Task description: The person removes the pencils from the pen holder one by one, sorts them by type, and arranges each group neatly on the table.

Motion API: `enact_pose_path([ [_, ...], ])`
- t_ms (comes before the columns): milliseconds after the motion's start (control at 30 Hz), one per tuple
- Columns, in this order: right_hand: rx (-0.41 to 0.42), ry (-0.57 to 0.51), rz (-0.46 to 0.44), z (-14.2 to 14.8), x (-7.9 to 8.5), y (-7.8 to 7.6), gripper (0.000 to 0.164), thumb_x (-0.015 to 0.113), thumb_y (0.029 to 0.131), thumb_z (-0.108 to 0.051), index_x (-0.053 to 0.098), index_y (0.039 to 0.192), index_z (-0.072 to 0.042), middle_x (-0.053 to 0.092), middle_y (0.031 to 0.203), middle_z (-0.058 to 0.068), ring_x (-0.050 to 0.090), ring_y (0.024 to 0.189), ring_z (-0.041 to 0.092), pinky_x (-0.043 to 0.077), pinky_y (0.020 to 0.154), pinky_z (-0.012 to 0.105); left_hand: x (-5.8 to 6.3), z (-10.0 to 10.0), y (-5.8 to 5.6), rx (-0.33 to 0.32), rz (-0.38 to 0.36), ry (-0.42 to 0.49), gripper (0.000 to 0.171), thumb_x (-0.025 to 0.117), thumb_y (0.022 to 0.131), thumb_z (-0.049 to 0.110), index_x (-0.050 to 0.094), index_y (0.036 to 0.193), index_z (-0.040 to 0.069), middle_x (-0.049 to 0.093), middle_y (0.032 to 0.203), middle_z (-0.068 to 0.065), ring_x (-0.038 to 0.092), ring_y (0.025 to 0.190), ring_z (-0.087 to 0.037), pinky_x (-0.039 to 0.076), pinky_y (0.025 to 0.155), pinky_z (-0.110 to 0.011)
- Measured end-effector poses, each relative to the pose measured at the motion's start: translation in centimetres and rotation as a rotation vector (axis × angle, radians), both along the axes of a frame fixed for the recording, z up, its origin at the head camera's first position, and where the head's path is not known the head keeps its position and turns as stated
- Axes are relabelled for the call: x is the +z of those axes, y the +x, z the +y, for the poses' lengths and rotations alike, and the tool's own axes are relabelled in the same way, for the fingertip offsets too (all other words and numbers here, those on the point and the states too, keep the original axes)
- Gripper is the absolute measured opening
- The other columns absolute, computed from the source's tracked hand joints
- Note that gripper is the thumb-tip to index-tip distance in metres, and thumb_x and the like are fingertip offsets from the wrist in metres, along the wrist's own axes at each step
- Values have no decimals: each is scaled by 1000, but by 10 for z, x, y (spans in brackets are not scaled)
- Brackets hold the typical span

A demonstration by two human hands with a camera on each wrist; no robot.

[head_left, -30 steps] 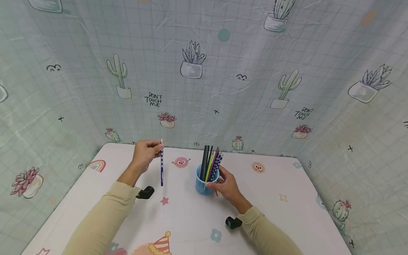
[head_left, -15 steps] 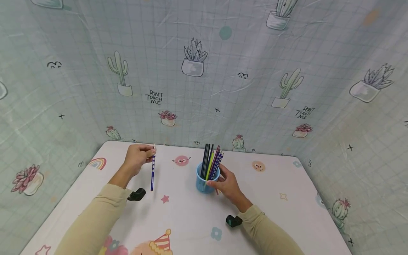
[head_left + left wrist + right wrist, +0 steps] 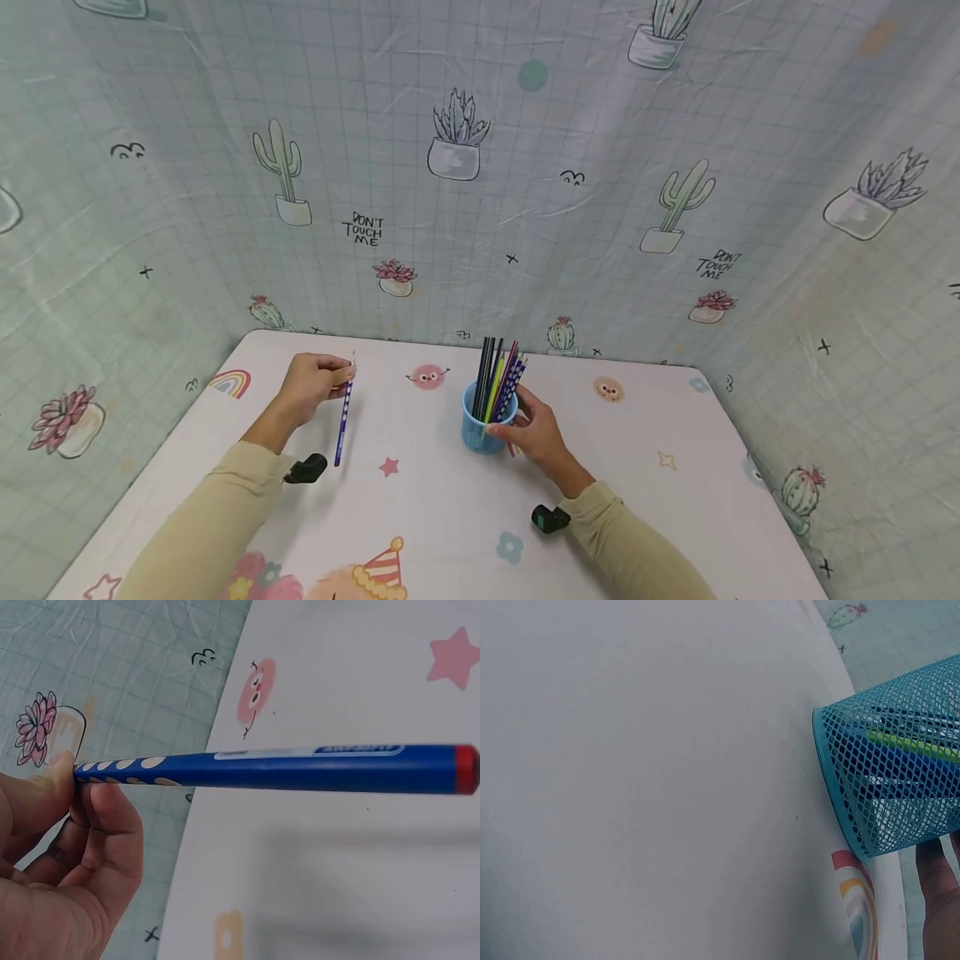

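My left hand pinches a blue pencil near its pointed end, between thumb and fingers. The pencil hangs down at a slight tilt over the left part of the table. In the left wrist view its pale spots lie near the fingers, and a red band marks the far end. My right hand holds the side of a light blue mesh pencil cup, which stands upright. Several pencils, dark, yellow-green, reddish and spotted blue, lean inside it. The right wrist view shows the cup's mesh wall and only part of that hand.
The white table carries printed figures such as a pink star and a rainbow. A cactus-print cloth rises behind and beside it. Small black devices sit at both wrists.
The left hand has moved left and nearer to me with the blue pencil, which now tilts a little more. The right hand and the cup have stayed in place.
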State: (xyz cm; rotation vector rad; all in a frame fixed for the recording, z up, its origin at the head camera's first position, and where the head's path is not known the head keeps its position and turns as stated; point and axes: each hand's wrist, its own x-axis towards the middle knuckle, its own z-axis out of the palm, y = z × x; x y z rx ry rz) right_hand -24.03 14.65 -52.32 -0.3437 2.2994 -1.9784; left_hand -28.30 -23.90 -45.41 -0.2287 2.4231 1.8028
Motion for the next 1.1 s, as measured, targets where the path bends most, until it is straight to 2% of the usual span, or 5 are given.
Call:
enact_pose_path([
  [367,-12,11,-4,0,-2,1,84,85,87,-14,41,159,-15,54,155,17,59,137,40,47,115,50,-14,-10,1,-6,-57,-54,33,66,102,10,66,129,-9,74,111,-13,64,84,-13,62,73,-21],
  [567,-16,3,1,0,-3,0,84,86,87,-14,41,159,-14,55,154,17,60,136,40,48,114,49,-23,-19,2,-24,-68,-38,33,66,101,8,65,127,-13,75,92,-1,65,77,-8,62,70,-23],
  [1100,-24,13,1,-1,-4,-1,84,85,87,-13,42,158,-14,54,155,15,57,140,38,47,115,47,-40,-35,5,-62,-119,-88,33,69,99,6,66,123,-15,74,88,0,64,74,-10,62,67,-25],
])
